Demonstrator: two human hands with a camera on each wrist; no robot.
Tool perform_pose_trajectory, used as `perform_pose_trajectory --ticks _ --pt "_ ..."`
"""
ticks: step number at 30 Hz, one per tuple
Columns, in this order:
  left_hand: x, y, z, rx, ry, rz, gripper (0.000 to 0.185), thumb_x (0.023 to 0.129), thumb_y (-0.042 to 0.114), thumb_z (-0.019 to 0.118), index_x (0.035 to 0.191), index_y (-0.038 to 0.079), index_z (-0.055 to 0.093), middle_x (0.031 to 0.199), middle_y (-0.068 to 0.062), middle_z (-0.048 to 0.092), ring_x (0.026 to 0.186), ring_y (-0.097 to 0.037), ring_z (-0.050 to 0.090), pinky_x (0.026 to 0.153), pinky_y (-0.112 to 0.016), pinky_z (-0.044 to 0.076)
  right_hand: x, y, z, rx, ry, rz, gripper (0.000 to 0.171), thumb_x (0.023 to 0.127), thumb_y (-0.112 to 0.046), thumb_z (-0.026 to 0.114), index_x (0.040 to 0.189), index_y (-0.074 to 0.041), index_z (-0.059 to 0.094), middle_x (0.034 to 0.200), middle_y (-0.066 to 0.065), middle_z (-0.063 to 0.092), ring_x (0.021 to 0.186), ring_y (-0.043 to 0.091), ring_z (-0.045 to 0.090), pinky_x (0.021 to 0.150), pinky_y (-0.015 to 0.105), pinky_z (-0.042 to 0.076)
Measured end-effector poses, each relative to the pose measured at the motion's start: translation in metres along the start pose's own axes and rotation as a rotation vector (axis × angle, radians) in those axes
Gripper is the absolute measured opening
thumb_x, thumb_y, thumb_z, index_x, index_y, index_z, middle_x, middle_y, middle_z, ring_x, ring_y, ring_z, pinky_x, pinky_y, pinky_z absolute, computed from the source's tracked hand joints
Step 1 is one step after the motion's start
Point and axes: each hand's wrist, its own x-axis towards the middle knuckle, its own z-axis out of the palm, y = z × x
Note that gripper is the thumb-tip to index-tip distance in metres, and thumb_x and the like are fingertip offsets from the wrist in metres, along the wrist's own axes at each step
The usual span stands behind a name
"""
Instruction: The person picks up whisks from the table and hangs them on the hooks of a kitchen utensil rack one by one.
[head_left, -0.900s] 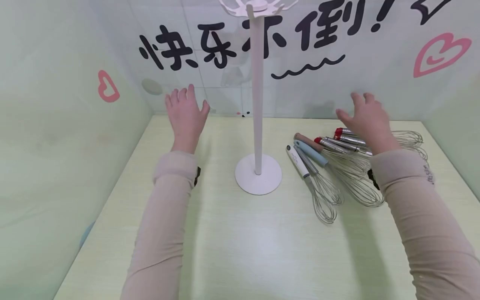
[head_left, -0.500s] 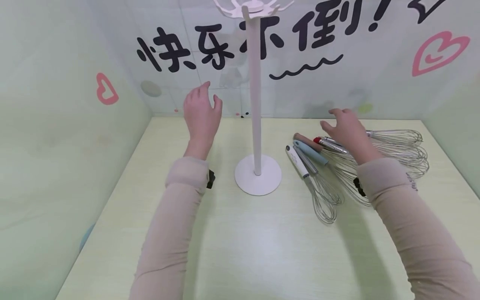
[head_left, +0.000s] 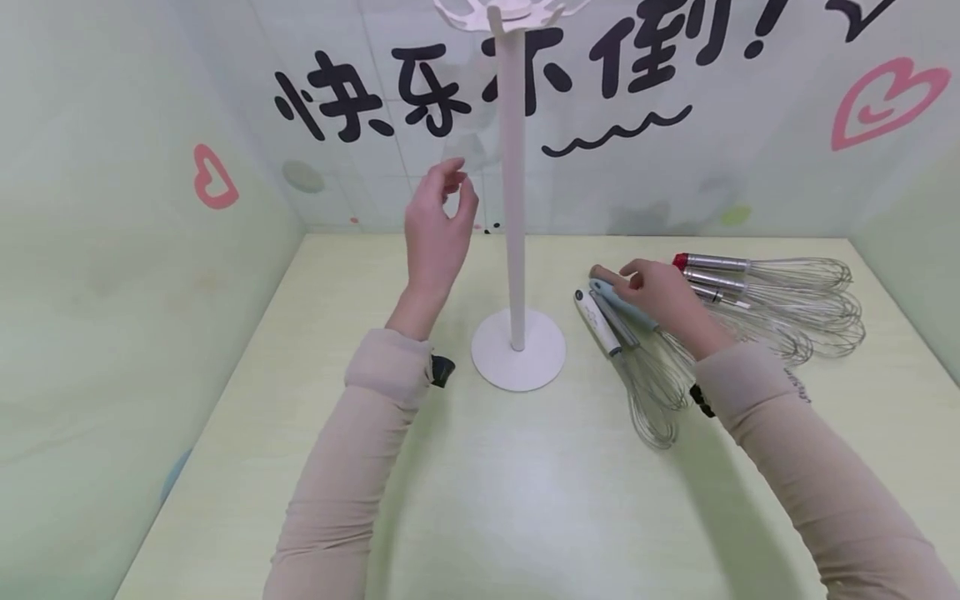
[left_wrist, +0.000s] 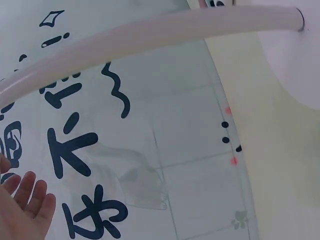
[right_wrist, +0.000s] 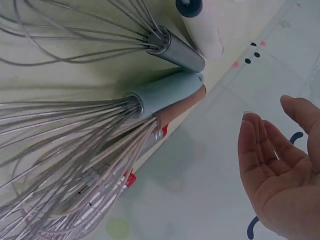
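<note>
stand (head_left: 513,192): centre of frame — its top hanger carries nothing
whisks (head_left: 750,292): all lying at right — none lifted
left hand (head_left: 438,225): raised beside the pole, fingers loose, holding nothing
right hand (head_left: 660,296): over the blue-handled whisk (head_left: 622,304), fingers relaxed

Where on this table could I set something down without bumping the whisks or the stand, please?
The near table between the two sleeves is bare, as is the left strip between the left wall and the stand's round base. The right side is crowded: the whisks lie fanned there, with the right hand over their handles. The left hand hangs raised beside the pole.
</note>
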Motion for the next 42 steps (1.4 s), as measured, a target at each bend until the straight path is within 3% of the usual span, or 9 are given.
perform_pose_trajectory --ticks 3,6,12,17,21,26,32,42 --pt "-0.001 0.007 0.001 -0.184 -0.034 -0.015 0.031 0.098 0.014 0.049 0.125 0.000 0.057 0.111 -0.016 0.066 0.101 -0.023 0.063 0.091 -0.026 0.052 0.001 0.000 0.007 -0.007 -0.035 0.002 0.039 0.096 -0.018 0.054 0.126 0.007 0.052 0.114 0.028 0.060 0.095 0.034 0.058 0.080 0.044 0.052" --pt "-0.004 0.014 0.001 -0.300 -0.084 -0.035 0.034 0.099 0.018 0.049 0.128 0.001 0.056 0.114 -0.017 0.065 0.102 -0.023 0.063 0.091 -0.025 0.054 0.001 0.001 0.014 -0.016 -0.062 -0.003 0.038 0.095 -0.015 0.055 0.129 0.003 0.052 0.116 0.027 0.060 0.092 0.033 0.059 0.075 0.039 0.052" --pt "-0.009 0.021 0.003 -0.364 -0.159 -0.014 0.038 0.099 0.014 0.048 0.136 0.005 0.050 0.115 -0.018 0.064 0.104 -0.022 0.062 0.093 -0.026 0.054 0.003 0.007 0.028 -0.005 -0.081 -0.062 0.068 0.094 -0.010 0.057 0.152 -0.021 0.024 0.127 0.022 0.056 0.084 0.027 0.056 0.063 0.028 0.046" --pt "-0.012 0.023 0.006 -0.414 -0.192 0.022 0.041 0.098 0.008 0.050 0.139 0.004 0.047 0.115 -0.020 0.064 0.103 -0.023 0.062 0.092 -0.028 0.055 0.002 0.012 0.034 0.041 -0.071 -0.043 0.075 0.091 -0.010 0.060 0.153 -0.025 0.021 0.126 0.022 0.057 0.079 0.025 0.057 0.057 0.025 0.043" --pt "-0.013 0.026 0.008 -0.443 -0.214 0.004 0.045 0.096 0.009 0.055 0.140 0.004 0.045 0.119 -0.020 0.062 0.108 -0.024 0.061 0.093 -0.027 0.054 0.004 0.013 0.039 0.062 -0.040 -0.032 0.063 0.089 -0.008 0.064 0.146 -0.013 0.038 0.122 0.022 0.059 0.086 0.028 0.059 0.060 0.027 0.047" --pt "-0.013 0.028 0.009 -0.449 -0.226 -0.024 0.052 0.091 0.011 0.064 0.139 0.004 0.045 0.124 -0.017 0.060 0.110 -0.023 0.061 0.093 -0.027 0.054 0.006 0.012 0.047 -0.002 -0.023 -0.022 0.037 0.088 -0.010 0.065 0.122 0.004 0.060 0.122 0.019 0.058 0.087 0.027 0.059 0.067 0.029 0.048" --pt "-0.012 0.028 0.008 -0.468 -0.221 -0.060 0.056 0.086 0.007 0.069 0.137 0.004 0.047 0.123 -0.018 0.060 0.107 -0.026 0.063 0.092 -0.028 0.055 0.006 0.014 0.051 -0.057 -0.036 -0.019 0.033 0.088 -0.012 0.065 0.117 0.003 0.063 0.096 0.018 0.067 0.078 0.024 0.057 0.062 0.026 0.044" --pt "-0.008 0.029 0.007 -0.484 -0.224 -0.067 0.050 0.082 0.002 0.072 0.128 -0.001 0.053 0.111 -0.022 0.061 0.096 -0.025 0.064 0.086 -0.029 0.058 0.004 0.013 0.053 -0.035 -0.077 0.014 0.033 0.089 -0.015 0.064 0.117 0.002 0.061 0.104 0.020 0.067 0.089 0.028 0.061 0.068 0.030 0.051"
